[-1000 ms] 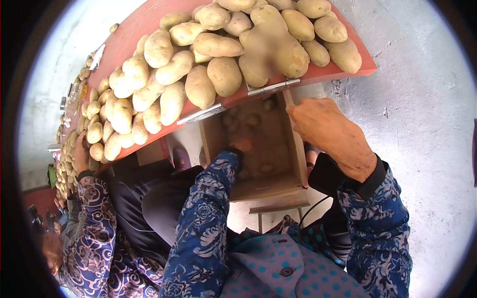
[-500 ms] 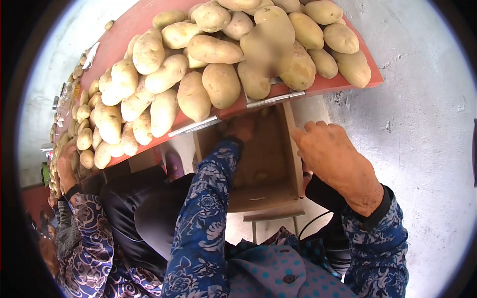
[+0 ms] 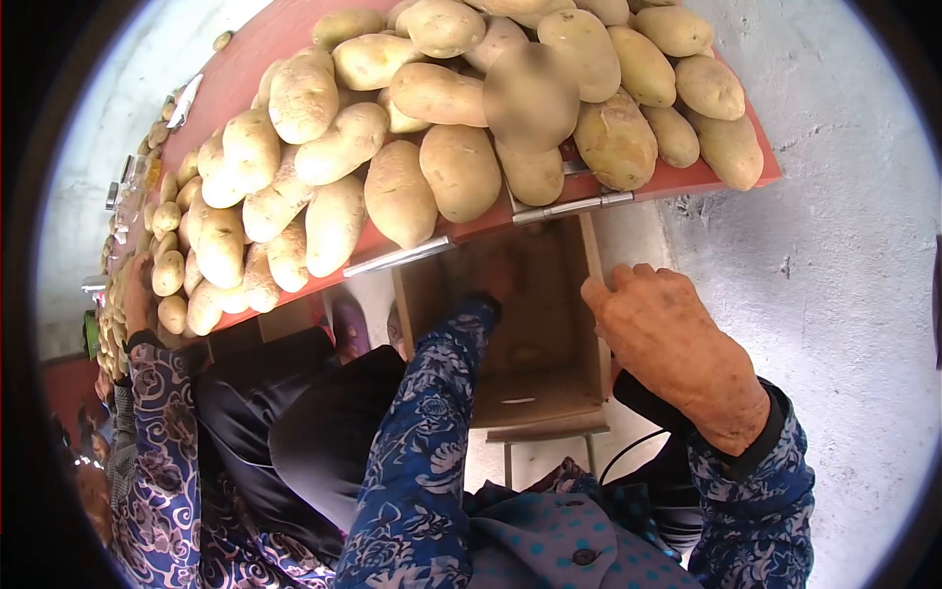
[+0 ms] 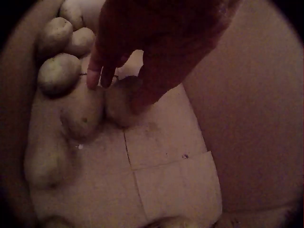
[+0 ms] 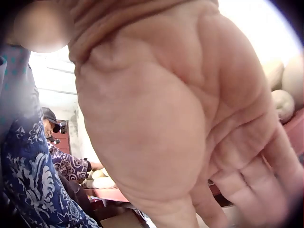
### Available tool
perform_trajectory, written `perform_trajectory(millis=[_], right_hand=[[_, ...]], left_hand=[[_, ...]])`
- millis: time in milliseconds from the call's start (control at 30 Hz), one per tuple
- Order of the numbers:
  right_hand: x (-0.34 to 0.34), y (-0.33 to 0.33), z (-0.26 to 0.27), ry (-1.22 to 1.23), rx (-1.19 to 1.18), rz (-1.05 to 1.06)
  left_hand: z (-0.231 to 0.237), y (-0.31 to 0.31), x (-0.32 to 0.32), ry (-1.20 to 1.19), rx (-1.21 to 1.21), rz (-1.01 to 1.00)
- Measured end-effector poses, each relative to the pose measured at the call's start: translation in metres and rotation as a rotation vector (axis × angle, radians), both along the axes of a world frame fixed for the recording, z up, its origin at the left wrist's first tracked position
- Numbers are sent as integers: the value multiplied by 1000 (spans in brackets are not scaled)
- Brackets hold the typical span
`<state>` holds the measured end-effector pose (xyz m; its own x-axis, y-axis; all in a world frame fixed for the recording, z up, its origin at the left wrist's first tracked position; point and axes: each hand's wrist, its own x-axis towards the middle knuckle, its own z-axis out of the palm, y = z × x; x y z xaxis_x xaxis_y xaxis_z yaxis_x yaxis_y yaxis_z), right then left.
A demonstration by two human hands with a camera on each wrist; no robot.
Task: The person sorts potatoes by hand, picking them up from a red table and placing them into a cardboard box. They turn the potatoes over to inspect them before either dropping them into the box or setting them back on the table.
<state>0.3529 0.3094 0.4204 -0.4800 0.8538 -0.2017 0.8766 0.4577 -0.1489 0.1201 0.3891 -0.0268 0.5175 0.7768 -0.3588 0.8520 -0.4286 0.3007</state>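
Observation:
In the head view my left hand [image 3: 498, 273] reaches down into the shadowed cardboard box [image 3: 601, 324] below the table edge. The left wrist view shows that left hand [image 4: 152, 42] with thumb and fingers around a potato [image 4: 118, 103] on the box floor. More potatoes [image 4: 59, 73] lie along the box's side there. My right hand [image 3: 677, 344] hangs by the box's right rim, fingers loosely bent, holding nothing. Close up, the right wrist view shows the palm of my right hand [image 5: 180, 114] and its relaxed fingers.
Many potatoes [image 3: 456, 172] are heaped on the red table [image 3: 751, 157], which has metal hinges [image 3: 574, 207] at its edge. Another person's hand [image 3: 137, 294] rests by the potatoes at left. A rough pale wall or floor surface [image 3: 824, 294] lies at right.
Compared with the earlier head frames, the table and its potatoes sit lower in view. My right hand has shifted down in view; my left hand remains in the box, having moved slightly within it.

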Motion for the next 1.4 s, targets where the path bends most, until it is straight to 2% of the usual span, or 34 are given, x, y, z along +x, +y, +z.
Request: perform_trajectory(millis=[133, 200, 367, 433, 500, 600, 933, 1100, 1133, 1200, 1267, 1400], right_hand=[[-8, -1, -2, -11, 1, 23], [-9, -2, -7, 26, 102, 67], [-7, -5, -8, 52, 119, 62], [-6, -3, -7, 31, 149, 70], [-6, -2, -4, 63, 60, 56], [-5, -2, -6, 58, 57, 49], [-11, -1, -7, 4, -10, 53], [-12, 1, -8, 25, 0, 53], [-12, 1, -10, 26, 0, 54], [-14, 1, -12, 18, 114, 70], [-17, 1, -13, 19, 112, 75], [-20, 2, -16, 25, 110, 83]], left_hand=[[52, -10, 13, -108, -55, 14], [73, -16, 14, -171, -55, 24], [114, 3, -33, -231, 89, 164], [121, 10, -42, -285, 128, 156], [117, 10, -35, -366, 146, 98], [101, 15, -11, -459, 179, 35], [124, 31, -63, -141, 163, 275], [113, 24, -49, -83, 113, 262], [122, 21, -55, -104, 138, 281], [115, 20, -57, -71, 115, 269], [118, 17, -61, -85, 114, 274], [80, 7, -35, -101, 90, 160]])
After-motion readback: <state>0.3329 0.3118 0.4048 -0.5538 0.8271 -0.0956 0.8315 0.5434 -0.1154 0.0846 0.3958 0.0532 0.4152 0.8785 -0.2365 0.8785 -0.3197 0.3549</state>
